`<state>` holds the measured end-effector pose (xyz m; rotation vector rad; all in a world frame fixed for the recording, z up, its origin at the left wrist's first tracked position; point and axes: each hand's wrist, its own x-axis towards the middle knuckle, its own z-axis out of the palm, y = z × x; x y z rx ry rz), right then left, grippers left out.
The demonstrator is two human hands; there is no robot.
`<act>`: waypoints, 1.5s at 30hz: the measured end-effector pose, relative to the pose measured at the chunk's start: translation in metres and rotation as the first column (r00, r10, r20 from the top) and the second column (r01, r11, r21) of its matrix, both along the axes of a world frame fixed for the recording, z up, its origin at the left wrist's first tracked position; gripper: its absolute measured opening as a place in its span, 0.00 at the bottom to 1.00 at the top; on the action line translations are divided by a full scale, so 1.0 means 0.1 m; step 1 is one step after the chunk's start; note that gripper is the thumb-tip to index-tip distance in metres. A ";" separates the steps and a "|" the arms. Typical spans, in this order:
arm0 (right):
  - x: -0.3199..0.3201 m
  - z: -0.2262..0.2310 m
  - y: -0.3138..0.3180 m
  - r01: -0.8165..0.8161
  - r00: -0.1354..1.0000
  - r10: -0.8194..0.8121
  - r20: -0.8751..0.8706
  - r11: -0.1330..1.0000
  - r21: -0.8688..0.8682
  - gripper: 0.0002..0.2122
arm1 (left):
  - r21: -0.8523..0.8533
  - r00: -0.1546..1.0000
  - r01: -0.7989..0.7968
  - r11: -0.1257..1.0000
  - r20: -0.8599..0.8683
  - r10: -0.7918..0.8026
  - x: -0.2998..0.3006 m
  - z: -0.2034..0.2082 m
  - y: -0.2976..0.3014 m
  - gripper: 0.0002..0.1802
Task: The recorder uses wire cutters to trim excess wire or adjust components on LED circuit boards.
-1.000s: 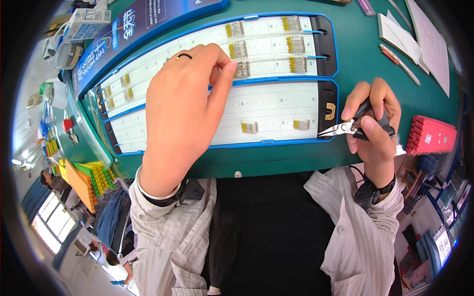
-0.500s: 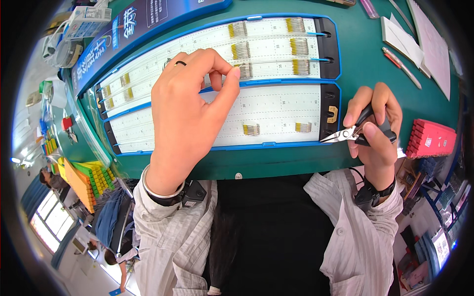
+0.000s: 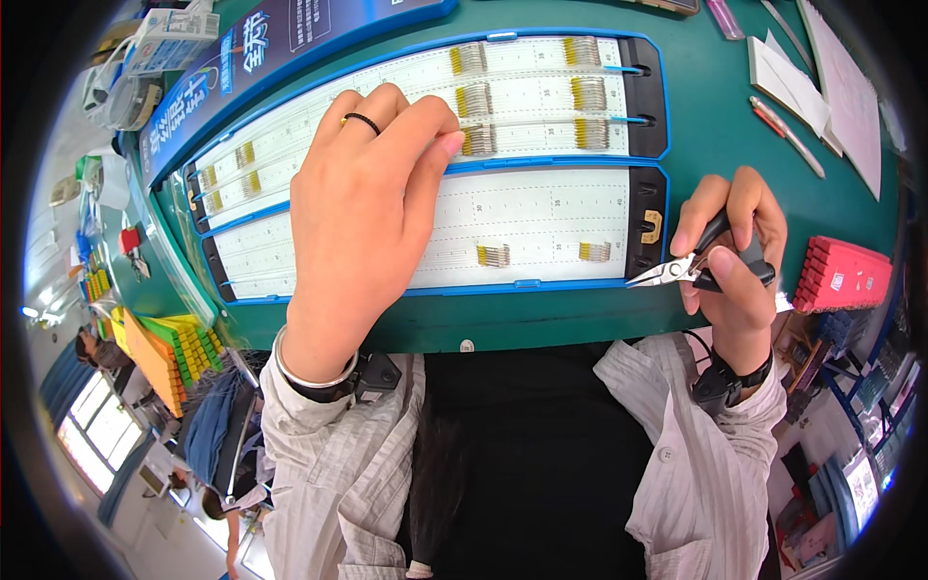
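Note:
A long blue-edged case lies unfolded, its white upper panel (image 3: 527, 106) and lower panel (image 3: 551, 208) marked with dashed scale lines. Thin fine pieces with yellow ends sit in rows on it, among them an upper bundle (image 3: 474, 100) and a lower bundle (image 3: 493, 254). My left hand (image 3: 362, 198) hovers over the panels, thumb and forefinger pinched beside a bundle of yellow-ended pieces; whatever they hold is too small to make out. At the case's lower right corner, my right hand (image 3: 739, 246) grips small black-handled needle-nose pliers (image 3: 672, 271), tips pointing left.
Beyond the case lies a dark blue printed box lid (image 3: 290, 48). To the right are a red-and-white pen (image 3: 785, 133), white paper (image 3: 793, 87) and a red ridged block (image 3: 841, 274). Yellow, green and orange ridged blocks (image 3: 174, 353) stand at the lower left.
My left hand has shifted slightly left, its back turning more upward and the gap between thumb and forefinger narrowing. My right hand with the pliers has barely moved.

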<state>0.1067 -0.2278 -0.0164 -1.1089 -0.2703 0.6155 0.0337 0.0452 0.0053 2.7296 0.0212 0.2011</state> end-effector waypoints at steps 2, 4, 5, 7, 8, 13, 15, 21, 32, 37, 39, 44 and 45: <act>0.00 -0.01 0.01 -0.004 1.000 0.004 -0.002 1.000 0.006 0.15 | -0.035 1.000 0.018 0.999 0.016 -0.018 0.00 -0.01 0.00 0.03; 0.00 -0.01 0.02 -0.006 1.000 0.006 -0.002 1.000 0.009 0.15 | -0.017 0.999 0.011 1.000 0.045 -0.010 0.00 -0.05 -0.01 0.02; 0.00 -0.01 0.02 -0.006 1.000 0.006 -0.001 1.000 0.012 0.15 | 0.001 0.997 0.005 1.000 0.075 -0.005 0.00 -0.06 -0.02 0.02; 0.00 -0.02 0.02 -0.009 1.000 0.009 0.001 1.000 0.014 0.14 | 0.017 0.996 0.003 1.000 0.094 -0.005 0.01 -0.08 -0.04 0.02; 0.00 -0.03 0.01 -0.016 1.000 0.015 0.010 1.000 0.013 0.14 | 0.032 0.994 0.003 0.999 0.113 -0.007 0.01 -0.08 -0.04 0.03; 0.01 0.02 0.05 -0.007 1.000 0.007 0.028 1.000 -0.006 0.14 | 0.002 0.970 0.002 1.000 0.244 -0.002 -0.02 0.01 0.04 0.04; 0.03 0.15 0.15 0.079 0.977 -0.039 0.210 0.980 -0.184 0.14 | -0.085 0.964 0.009 0.996 0.265 0.014 -0.07 0.01 0.10 0.03; 0.34 0.19 0.60 -0.029 0.679 0.259 0.687 0.944 -0.328 0.13 | -0.630 0.993 -0.063 0.774 0.035 0.110 -0.35 -0.19 0.27 0.04; 0.47 0.02 0.79 -0.066 0.633 0.321 0.704 0.929 -0.365 0.16 | -0.582 0.994 0.024 0.813 0.103 0.045 -0.31 -0.25 0.30 0.03; 0.48 0.02 0.79 -0.081 0.639 0.338 0.691 0.923 -0.377 0.17 | -0.566 0.993 0.064 0.822 0.122 0.007 -0.29 -0.26 0.32 0.01; 0.48 0.02 0.79 -0.087 0.642 0.342 0.686 0.922 -0.378 0.17 | -0.564 0.992 0.062 0.823 0.124 0.010 -0.29 -0.26 0.31 0.01; 0.49 0.00 0.79 -0.092 0.627 0.348 0.697 0.921 -0.377 0.17 | -0.570 0.993 0.060 0.819 0.118 0.009 -0.29 -0.26 0.30 0.01; 0.50 0.00 0.79 -0.092 0.627 0.348 0.697 0.921 -0.378 0.17 | -0.565 0.992 0.066 0.822 0.123 0.006 -0.28 -0.26 0.30 0.01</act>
